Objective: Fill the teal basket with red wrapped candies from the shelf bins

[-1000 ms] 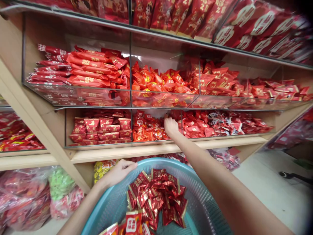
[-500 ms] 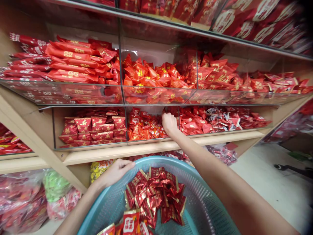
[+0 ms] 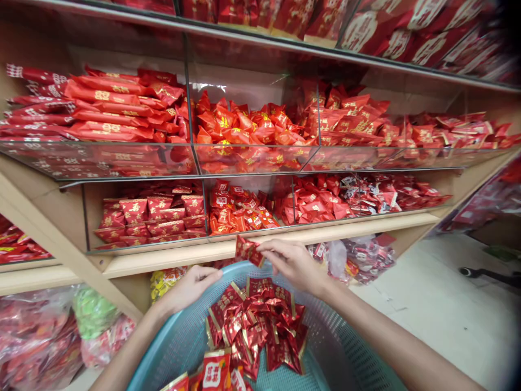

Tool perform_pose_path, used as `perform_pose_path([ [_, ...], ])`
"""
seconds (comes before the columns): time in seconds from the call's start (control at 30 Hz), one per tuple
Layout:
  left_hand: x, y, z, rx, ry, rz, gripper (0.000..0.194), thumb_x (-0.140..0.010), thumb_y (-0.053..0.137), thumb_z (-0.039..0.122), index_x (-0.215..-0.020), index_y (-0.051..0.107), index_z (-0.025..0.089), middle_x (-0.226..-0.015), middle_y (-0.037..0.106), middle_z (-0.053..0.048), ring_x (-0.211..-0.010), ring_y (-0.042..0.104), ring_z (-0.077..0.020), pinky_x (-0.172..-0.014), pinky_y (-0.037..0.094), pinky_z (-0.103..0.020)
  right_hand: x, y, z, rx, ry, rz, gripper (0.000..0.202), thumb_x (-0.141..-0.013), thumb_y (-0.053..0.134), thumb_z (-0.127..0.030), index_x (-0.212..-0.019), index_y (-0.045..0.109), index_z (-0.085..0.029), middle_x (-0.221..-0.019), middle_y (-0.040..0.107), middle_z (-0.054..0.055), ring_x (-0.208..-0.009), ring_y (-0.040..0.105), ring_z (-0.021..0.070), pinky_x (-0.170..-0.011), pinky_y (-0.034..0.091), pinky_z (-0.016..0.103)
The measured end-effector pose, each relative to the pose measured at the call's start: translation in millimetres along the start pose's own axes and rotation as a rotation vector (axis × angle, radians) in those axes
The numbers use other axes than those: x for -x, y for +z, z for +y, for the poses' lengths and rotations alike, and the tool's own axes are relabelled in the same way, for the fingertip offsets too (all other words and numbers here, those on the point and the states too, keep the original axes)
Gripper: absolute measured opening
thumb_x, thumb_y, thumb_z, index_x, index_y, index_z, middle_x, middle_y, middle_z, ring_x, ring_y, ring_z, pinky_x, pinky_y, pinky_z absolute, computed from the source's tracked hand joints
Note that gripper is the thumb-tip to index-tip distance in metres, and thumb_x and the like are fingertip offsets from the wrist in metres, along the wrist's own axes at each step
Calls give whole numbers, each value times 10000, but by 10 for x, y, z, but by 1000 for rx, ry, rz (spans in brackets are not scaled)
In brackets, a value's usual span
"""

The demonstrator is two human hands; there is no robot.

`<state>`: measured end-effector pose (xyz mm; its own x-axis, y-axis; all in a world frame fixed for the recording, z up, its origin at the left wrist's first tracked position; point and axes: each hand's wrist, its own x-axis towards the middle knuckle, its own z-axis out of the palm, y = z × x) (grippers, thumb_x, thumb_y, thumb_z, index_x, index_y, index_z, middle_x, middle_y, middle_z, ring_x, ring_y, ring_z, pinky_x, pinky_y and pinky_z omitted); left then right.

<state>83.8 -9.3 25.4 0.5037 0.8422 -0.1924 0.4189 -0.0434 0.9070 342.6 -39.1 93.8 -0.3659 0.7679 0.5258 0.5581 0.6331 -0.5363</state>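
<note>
A blue-green plastic basket (image 3: 163,347) with perforated walls is low in front of me. My left hand (image 3: 195,288) grips its far-left rim, thumb and fingers closed over the edge. Inside lies a heap of shiny dark red candy packets (image 3: 256,320) with gold edges, and nearer me some red-orange packets (image 3: 215,369) with a white label. Above the far rim, my right hand (image 3: 291,260) pinches a small dark red candy packet (image 3: 249,251) between thumb and fingers. Just beyond is the lower shelf bin of red-orange packets (image 3: 238,209).
Shelves with clear dividers hold red packets (image 3: 150,214) in the lower-left bin and long red packets (image 3: 118,108) above. A wooden shelf edge (image 3: 163,255) runs just beyond the basket. Bagged goods (image 3: 36,336) lie at lower left; pale floor (image 3: 431,304) shows at right.
My right hand has come out of the lower shelf bin, back toward me and down to above the basket's far rim, with a dark red packet in its fingers. My left hand stays on the rim.
</note>
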Motion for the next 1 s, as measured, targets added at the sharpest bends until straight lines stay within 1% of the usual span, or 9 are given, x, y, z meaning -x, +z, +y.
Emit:
perform_pose_path([
  [0.1, 15, -5, 22, -41, 17, 10, 457, -781, 427, 528, -786, 646, 127, -734, 628, -24, -653, 492, -150, -603, 370, -231, 83, 133, 30, -134, 93, -180, 217, -874, 411, -239, -976, 595, -181, -558, 548, -37, -471, 516, 76, -542, 412, 185],
  [0.2, 26, -12, 23, -46, 18, 7, 469, -773, 427, 538, -820, 655, 131, -747, 632, -28, -666, 497, -159, -612, 375, -238, 130, 209, 82, -212, 164, -288, 228, -871, 402, -236, -992, 589, -190, -481, 491, -57, -455, 494, 79, -532, 395, 188],
  [0.3, 26, -13, 9, -33, 14, 11, 454, -779, 432, 529, -778, 642, 126, -706, 613, -18, -635, 480, -146, -605, 363, -235, 165, 259, 105, -349, 243, -337, 229, -871, 386, -253, -985, 568, -173, -471, 461, -62, -431, 448, 74, -473, 360, 175],
  [0.43, 19, -12, -3, -24, 30, 17, 421, -787, 440, 512, -689, 587, 129, -637, 558, 4, -594, 432, -121, -579, 333, -223, 201, 352, 121, -524, 370, -374, 224, -868, 375, -289, -940, 533, -147, -437, 421, -74, -393, 407, 70, -412, 315, 162],
  [0.57, 21, -16, -6, -30, 28, 13, 426, -788, 434, 519, -667, 559, 130, -591, 504, 17, -562, 394, -109, -548, 310, -217, 229, 482, 170, -602, 410, -406, 204, -855, 390, -292, -897, 520, -142, -428, 408, -82, -368, 418, 69, -393, 317, 159],
  [0.7, 29, -20, -4, -29, 35, 12, 438, -792, 425, 522, -687, 570, 122, -589, 496, 16, -555, 380, -104, -552, 312, -218, 231, 563, 203, -557, 462, -465, 196, -856, 362, -252, -900, 525, -153, -491, 423, -73, -338, 411, 64, -343, 292, 161],
  [0.77, 34, -21, 1, -15, 40, 1, 438, -794, 426, 519, -698, 573, 118, -601, 501, 12, -559, 381, -104, -555, 315, -217, 221, 578, 216, -485, 451, -461, 193, -853, 363, -233, -895, 535, -155, -541, 451, -59, -354, 419, 61, -357, 301, 168],
  [0.9, 42, -22, 21, 9, 32, -14, 440, -793, 428, 519, -717, 578, 113, -618, 512, 6, -565, 390, -104, -554, 317, -215, 209, 589, 258, -288, 306, -346, 127, -814, 447, -200, -843, 563, -157, -660, 536, -26, -533, 472, 73, -507, 359, 180],
  [1.0, 48, -21, 42, -4, 18, 1, 435, -781, 440, 526, -680, 564, 122, -596, 504, 11, -562, 391, -107, -550, 314, -215, 218, 586, 293, -192, 269, -296, 81, -790, 502, -216, -848, 538, -171, -648, 546, -37, -565, 467, 82, -551, 353, 190],
])
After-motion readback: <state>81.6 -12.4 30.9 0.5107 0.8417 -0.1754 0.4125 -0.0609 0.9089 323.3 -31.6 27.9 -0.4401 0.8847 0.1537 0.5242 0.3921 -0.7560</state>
